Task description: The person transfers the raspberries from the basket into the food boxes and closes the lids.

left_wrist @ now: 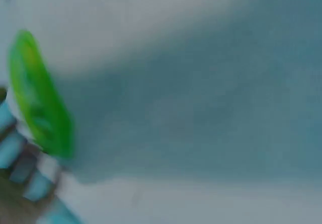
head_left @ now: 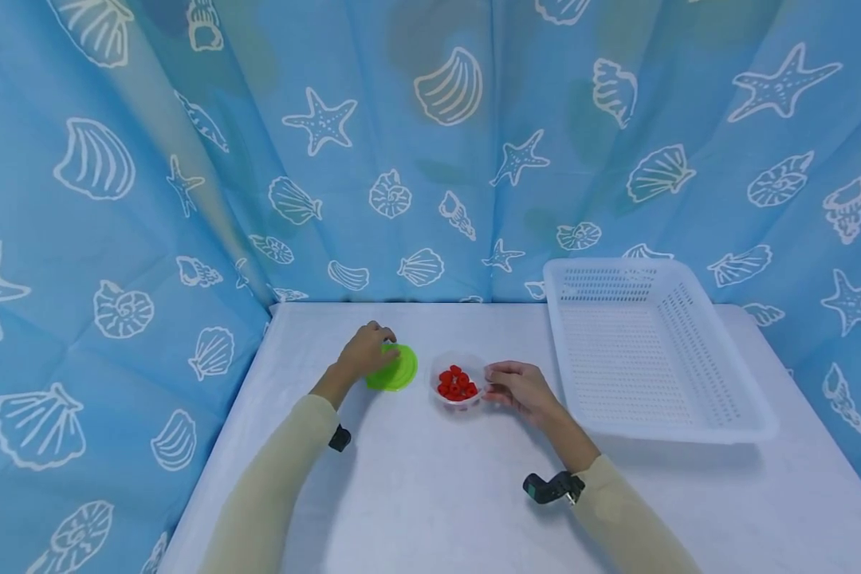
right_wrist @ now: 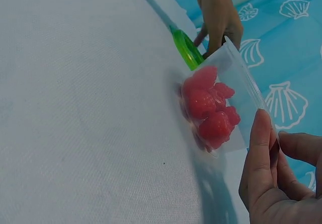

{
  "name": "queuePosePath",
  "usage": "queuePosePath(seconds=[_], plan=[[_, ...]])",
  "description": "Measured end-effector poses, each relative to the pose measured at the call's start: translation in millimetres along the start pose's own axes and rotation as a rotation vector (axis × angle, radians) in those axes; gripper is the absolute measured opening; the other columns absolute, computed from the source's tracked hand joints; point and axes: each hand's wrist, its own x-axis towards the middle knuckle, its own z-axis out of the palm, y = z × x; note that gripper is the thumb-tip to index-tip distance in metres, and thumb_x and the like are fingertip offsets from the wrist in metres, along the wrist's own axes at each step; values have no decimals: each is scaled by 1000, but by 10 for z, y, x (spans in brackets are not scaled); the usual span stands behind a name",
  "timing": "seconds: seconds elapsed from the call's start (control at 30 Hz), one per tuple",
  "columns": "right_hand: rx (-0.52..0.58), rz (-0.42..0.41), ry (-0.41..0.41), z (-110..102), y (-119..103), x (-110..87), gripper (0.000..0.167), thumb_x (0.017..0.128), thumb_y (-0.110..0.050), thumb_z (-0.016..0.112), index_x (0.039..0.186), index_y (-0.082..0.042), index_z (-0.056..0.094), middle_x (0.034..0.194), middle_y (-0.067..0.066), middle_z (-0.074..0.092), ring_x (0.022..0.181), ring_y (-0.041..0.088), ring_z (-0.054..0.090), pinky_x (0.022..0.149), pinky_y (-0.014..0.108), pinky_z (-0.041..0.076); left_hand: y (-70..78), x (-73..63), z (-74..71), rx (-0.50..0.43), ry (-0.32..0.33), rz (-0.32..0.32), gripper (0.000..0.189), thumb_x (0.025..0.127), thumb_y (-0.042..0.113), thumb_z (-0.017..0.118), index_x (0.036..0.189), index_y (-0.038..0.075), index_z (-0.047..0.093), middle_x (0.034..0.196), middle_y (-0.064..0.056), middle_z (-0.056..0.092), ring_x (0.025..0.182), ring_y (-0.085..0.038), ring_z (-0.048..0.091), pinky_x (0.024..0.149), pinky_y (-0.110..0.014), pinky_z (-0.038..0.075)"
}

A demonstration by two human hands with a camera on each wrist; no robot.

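On the left of the table, my left hand point(head_left: 362, 351) holds a round bright green lid point(head_left: 400, 371), its thumb lying over the top face. The left wrist view is blurred, with the fingers at one edge of the lid point(left_wrist: 37, 100). Close to its right is a clear plastic container point(right_wrist: 240, 100) with several red raspberries point(head_left: 457, 385) in the bottom; its top is uncovered. My right hand point(head_left: 524, 389) pinches the container's right rim between thumb and fingers.
A large white perforated basket point(head_left: 627, 371) stands at the right of the white-covered table point(head_left: 430, 494). Behind and to the left hangs a blue curtain point(head_left: 373, 72) with white shells and starfish. Each wrist bears a small black camera.
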Motion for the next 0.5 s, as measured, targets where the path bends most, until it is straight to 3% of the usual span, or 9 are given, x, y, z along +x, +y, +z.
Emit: queuePosePath(seconds=[0.1,0.2,0.5], plan=[[-4,4,1,6,2,-4,38,95,-14,63,129,3,55,120,26,56,84,20,67,77,31,57,134,-97,1,123,-109,-35,83,79,66,66,136,8,51,125,-15,48,111,-28,46,87,-44,51],[-5,8,8,9,0,-8,37,95,-14,64,127,2,56,119,26,57,84,20,67,77,31,57,226,-171,0,197,-167,-41,100,69,70,71,142,7,44,127,-16,45,111,-29,44,84,-44,52],[-10,4,-5,-2,6,18,41,95,-18,65,129,2,54,123,29,54,86,21,67,78,32,56,332,-215,58,223,-99,-67,94,68,61,79,138,6,48,118,-15,47,104,-26,47,78,-40,52]])
